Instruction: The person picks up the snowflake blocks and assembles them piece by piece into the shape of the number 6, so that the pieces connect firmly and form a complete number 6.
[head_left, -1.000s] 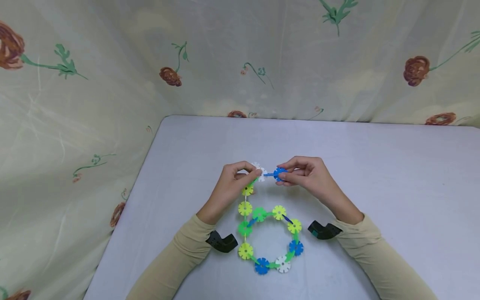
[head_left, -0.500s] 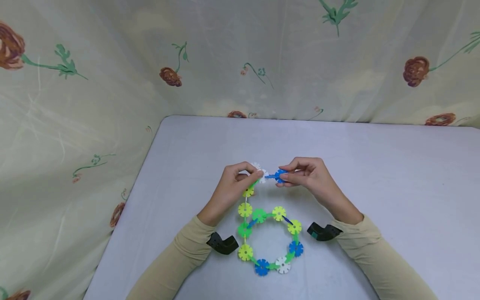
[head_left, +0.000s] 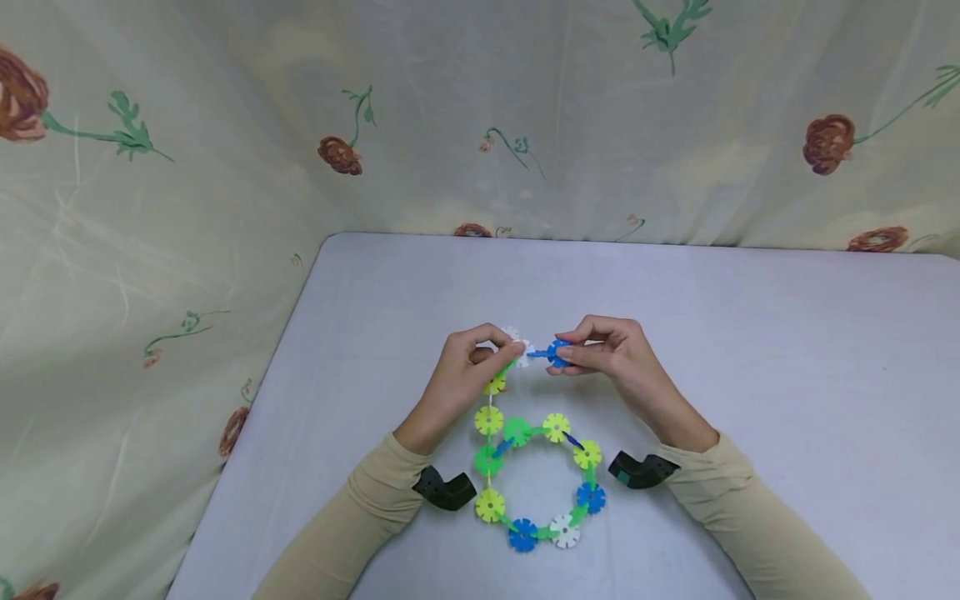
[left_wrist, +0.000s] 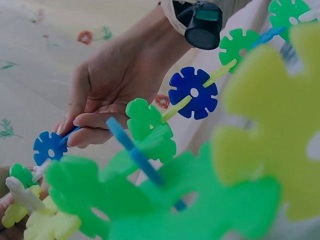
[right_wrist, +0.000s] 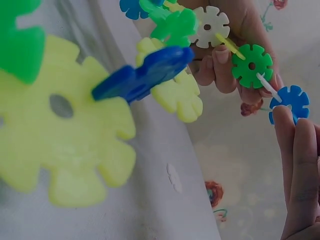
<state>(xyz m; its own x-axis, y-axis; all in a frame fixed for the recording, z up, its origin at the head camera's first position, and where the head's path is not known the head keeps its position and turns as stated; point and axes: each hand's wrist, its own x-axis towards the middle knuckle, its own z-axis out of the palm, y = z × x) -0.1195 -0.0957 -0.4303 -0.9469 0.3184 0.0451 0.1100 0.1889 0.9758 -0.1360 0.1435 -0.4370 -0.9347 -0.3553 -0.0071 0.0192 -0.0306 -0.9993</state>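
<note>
Notched plastic snowflake discs are joined edge to edge into a chain whose lower part forms a ring. My left hand (head_left: 459, 375) pinches a white snowflake disc (head_left: 527, 354) at the chain's top between thumb and fingers. Just to its right, my right hand (head_left: 626, 358) pinches a blue snowflake disc (head_left: 557, 352), its fingertips covering part of it. An edge-on blue disc (head_left: 537, 354) bridges the gap between the two hands. From the right wrist, the blue disc (right_wrist: 292, 102) appears at the right fingertips, while left-hand fingers (right_wrist: 223, 70) curl behind the chain.
Below the hands, the ring holds yellow discs (head_left: 490, 505), green discs (head_left: 517, 432), blue discs (head_left: 522, 535) and a white disc (head_left: 565, 531). It lies on a white-covered table (head_left: 750, 350). A flower-printed cloth (head_left: 420, 100) hangs behind and at the left.
Both hands keep their pinch on the discs. The right hand and forearm have shifted very slightly left and nearer; the chain looks nearly unchanged.
</note>
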